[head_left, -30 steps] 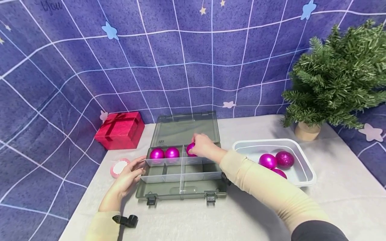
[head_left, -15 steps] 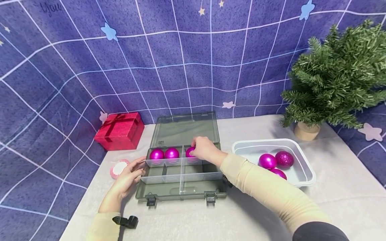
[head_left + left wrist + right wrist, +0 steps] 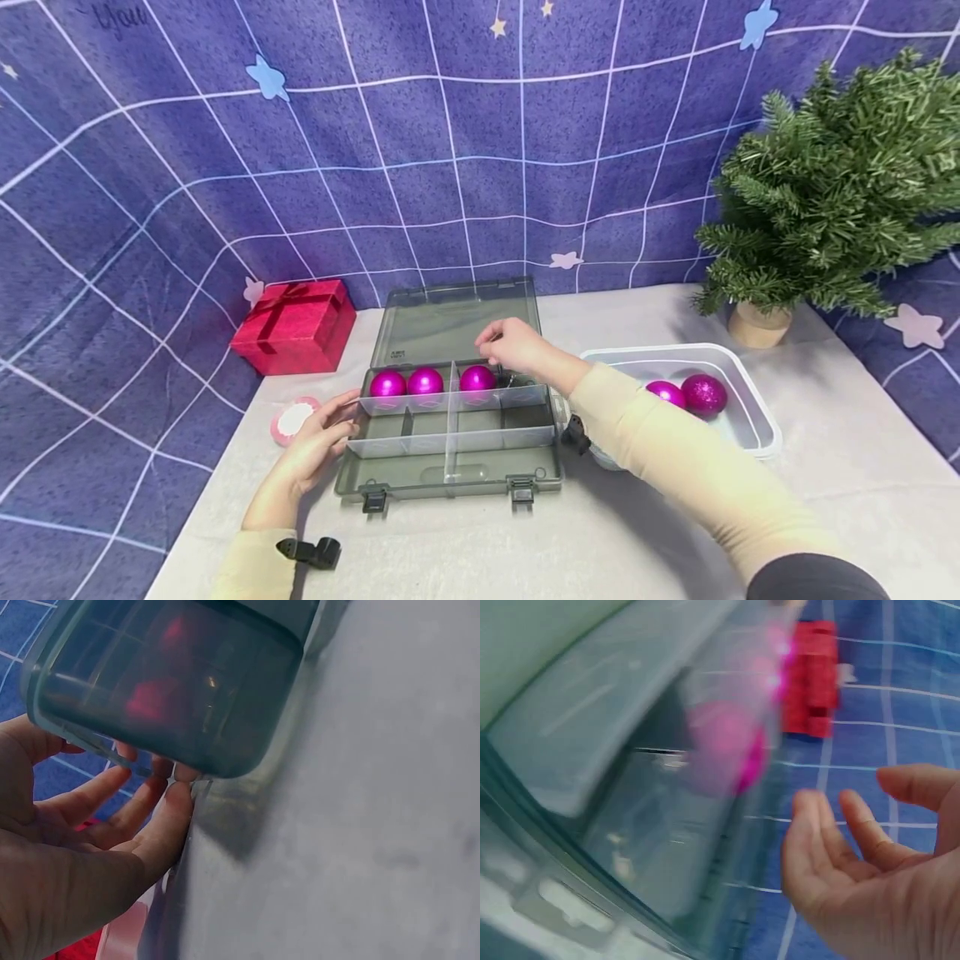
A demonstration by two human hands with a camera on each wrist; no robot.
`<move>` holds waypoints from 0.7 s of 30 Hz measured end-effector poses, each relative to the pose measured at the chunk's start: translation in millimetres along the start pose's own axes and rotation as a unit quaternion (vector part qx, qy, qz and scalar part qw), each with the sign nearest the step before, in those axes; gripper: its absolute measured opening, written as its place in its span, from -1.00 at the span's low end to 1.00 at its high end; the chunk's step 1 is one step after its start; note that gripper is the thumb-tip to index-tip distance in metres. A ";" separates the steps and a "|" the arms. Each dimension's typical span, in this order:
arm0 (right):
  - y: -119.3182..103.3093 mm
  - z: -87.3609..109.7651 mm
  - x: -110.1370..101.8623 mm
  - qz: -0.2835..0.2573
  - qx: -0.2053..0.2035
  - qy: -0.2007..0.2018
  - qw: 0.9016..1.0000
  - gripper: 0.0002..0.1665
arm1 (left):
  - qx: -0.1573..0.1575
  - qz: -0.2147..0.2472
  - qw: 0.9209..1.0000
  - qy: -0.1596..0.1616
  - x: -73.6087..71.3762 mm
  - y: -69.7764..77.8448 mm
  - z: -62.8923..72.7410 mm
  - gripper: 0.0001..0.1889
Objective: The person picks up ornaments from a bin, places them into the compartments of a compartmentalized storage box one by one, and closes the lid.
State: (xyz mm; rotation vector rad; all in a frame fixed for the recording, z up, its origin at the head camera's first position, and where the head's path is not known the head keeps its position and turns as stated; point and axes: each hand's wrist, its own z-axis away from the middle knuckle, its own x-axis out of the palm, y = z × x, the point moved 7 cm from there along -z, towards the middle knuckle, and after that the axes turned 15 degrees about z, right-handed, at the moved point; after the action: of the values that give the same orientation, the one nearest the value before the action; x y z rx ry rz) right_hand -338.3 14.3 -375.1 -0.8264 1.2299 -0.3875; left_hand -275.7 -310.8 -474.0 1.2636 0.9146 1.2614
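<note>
A translucent grey-green compartment box (image 3: 405, 471) lies with its lid (image 3: 461, 321) folded back, its inside split by clear dividers. Three shiny magenta balls sit in the back row: a far-left ball (image 3: 388, 387), a ball beside it (image 3: 425, 385), and one (image 3: 477, 382) just right of the middle divider. My left hand (image 3: 309, 450) touches the box's left side with its fingertips, fingers lightly bent. Above the back right compartment, my right hand (image 3: 516, 346) hovers with loosely bent fingers; the right wrist view shows nothing between the fingers (image 3: 859, 825), apart from the ball.
Right of the box, a white tub (image 3: 761, 417) contains magenta balls, including a glittery ball (image 3: 703, 395), partly behind my forearm. A small artificial fir tree (image 3: 832, 200) stands behind it. At left are a red gift box (image 3: 296, 329) and a pink-and-white round object (image 3: 291, 421).
My right hand has let go of the third ball and lifted up and slightly right. That ball now rests in the back row. My left hand has stayed at the box's side.
</note>
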 end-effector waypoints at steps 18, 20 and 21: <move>74.3 110.5 -91.5 -0.121 -0.063 -0.036 0.990 -0.46 | -0.002 -0.022 1.000 0.002 -1.2 -2.5 -3.1 -0.29; 91.5 120.2 -97.4 -0.091 -0.047 -0.027 0.994 -0.45 | -0.002 -0.023 1.000 0.004 -2.6 -3.9 -2.8 -0.29; 99.3 124.0 -100.2 -0.076 -0.042 -0.021 0.996 -0.46 | -0.002 -0.024 1.000 0.006 -3.1 -4.4 -2.3 -0.30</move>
State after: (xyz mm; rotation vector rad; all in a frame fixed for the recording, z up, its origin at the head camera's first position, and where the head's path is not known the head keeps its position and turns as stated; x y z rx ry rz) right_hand -270.8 189.4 -368.2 -0.9998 1.1531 -0.4418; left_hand -277.7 -312.9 -479.1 1.2254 0.9459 1.2331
